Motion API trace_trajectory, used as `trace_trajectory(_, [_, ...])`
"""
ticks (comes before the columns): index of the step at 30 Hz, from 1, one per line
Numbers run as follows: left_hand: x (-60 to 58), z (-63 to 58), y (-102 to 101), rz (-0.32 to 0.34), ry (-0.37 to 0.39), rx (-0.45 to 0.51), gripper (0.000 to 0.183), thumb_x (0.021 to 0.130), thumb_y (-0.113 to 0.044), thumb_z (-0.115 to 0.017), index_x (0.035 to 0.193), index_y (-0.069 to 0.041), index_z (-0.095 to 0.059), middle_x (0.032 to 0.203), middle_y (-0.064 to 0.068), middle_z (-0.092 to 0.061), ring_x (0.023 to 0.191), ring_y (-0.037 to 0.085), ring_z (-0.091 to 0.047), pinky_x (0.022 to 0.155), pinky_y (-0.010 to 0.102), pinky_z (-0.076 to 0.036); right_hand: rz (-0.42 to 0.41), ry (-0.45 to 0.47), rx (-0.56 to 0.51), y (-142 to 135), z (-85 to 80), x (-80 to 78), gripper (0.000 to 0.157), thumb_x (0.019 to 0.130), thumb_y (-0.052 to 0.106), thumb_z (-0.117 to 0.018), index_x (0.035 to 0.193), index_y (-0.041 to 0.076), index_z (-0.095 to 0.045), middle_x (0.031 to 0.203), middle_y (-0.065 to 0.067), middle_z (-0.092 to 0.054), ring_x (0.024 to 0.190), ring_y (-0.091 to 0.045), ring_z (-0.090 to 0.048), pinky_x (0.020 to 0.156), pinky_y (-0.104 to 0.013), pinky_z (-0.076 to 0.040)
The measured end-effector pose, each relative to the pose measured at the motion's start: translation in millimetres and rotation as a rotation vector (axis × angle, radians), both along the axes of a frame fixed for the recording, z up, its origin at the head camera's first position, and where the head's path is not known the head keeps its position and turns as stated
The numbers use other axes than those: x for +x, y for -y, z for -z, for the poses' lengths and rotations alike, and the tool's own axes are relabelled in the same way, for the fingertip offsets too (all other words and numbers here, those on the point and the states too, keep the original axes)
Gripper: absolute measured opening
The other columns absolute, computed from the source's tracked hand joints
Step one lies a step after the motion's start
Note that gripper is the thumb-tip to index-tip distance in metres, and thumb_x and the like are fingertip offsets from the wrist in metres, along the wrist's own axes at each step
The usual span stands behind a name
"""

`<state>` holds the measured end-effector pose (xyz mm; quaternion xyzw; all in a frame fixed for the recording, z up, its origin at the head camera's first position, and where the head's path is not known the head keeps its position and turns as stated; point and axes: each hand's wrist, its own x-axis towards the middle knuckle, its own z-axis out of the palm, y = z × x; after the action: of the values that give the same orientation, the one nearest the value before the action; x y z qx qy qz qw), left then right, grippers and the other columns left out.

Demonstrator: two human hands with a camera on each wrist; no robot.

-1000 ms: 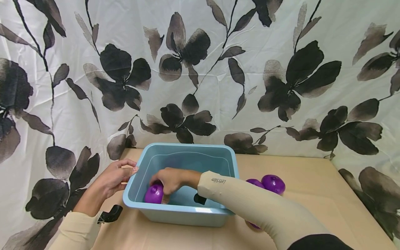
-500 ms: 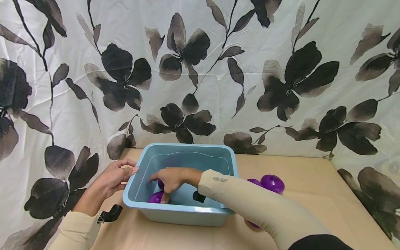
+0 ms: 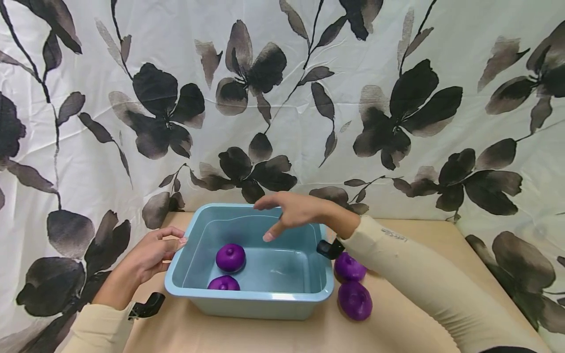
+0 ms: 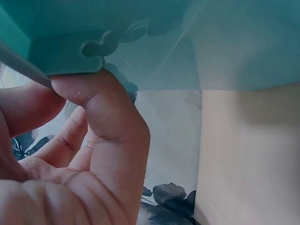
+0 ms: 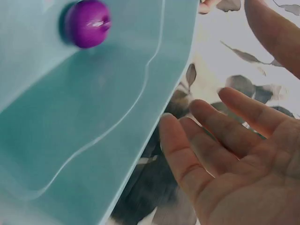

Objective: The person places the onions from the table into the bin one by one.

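Note:
A light blue plastic tub (image 3: 247, 295) stands on the table, two round glossy purple toy onions (image 3: 230, 258) lying in its left half. My left hand (image 3: 154, 252) pinches the tub's left rim between thumb and finger, close up in the left wrist view (image 4: 108, 112). Over the back right of the tub hovers my right hand (image 3: 297, 211), fingers spread and holding nothing. Its palm and parted fingers also show in the right wrist view, beside the tub's edge, where one onion (image 5: 89, 23) with a small nub is visible.
Two more purple onions (image 3: 355, 300) lie on the tan table (image 3: 410, 304) just right of the tub, partly near my right forearm. Behind the table hangs a white curtain (image 3: 309, 147) with dark flowers.
My right hand has let go of the onion inside the tub, then risen and moved right with fingers spread. The left hand keeps its hold on the rim. The view has shifted slightly.

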<state>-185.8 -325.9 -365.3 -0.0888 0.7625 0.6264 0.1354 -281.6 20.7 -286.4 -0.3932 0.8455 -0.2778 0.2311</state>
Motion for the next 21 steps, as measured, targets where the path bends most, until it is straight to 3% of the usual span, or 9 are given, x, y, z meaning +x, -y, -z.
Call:
trace_trajectory(6, [0.1, 0.5, 0, 0.008, 0.001, -0.006, 0.019, 0.095, -0.019, -0.063, 0.111, -0.011, -0.055, 0.084, -0.004, -0.070, 0.075, 0.012, -0.069, 0.070, 0.034, -0.059, 0.066, 0.001, -0.055, -62, 2.4, 1.8, 0.080, 0.076, 0.035, -0.085, 0.144, 0.016, -0.047, 0.150, -0.007, -0.049, 0.141, -0.026, -0.044, 0.108, -0.046, -0.046])
trace_trajectory(11, [2.1, 0.7, 3, 0.019, 0.002, 0.015, 0.017, 0.095, -0.020, -0.064, 0.109, -0.014, -0.056, 0.084, -0.005, -0.070, 0.074, 0.010, -0.069, 0.069, 0.033, -0.059, 0.172, 0.034, -0.087, -108, 9.1, 0.4, 0.078, 0.078, 0.034, -0.083, 0.143, 0.014, -0.047, 0.148, -0.010, -0.050, 0.138, -0.031, -0.048, 0.105, -0.047, -0.047])
trace_trajectory(21, [3.2, 2.3, 3, 0.038, -0.001, 0.029, 0.016, 0.096, -0.021, -0.063, 0.110, -0.016, -0.056, 0.085, -0.006, -0.070, 0.075, 0.009, -0.069, 0.069, 0.033, -0.059, 0.347, 0.019, -0.113, -202, 45.8, 5.7, 0.079, 0.082, 0.032, -0.079, 0.145, 0.003, -0.041, 0.151, -0.020, -0.044, 0.142, -0.044, -0.037, 0.108, -0.055, -0.042])
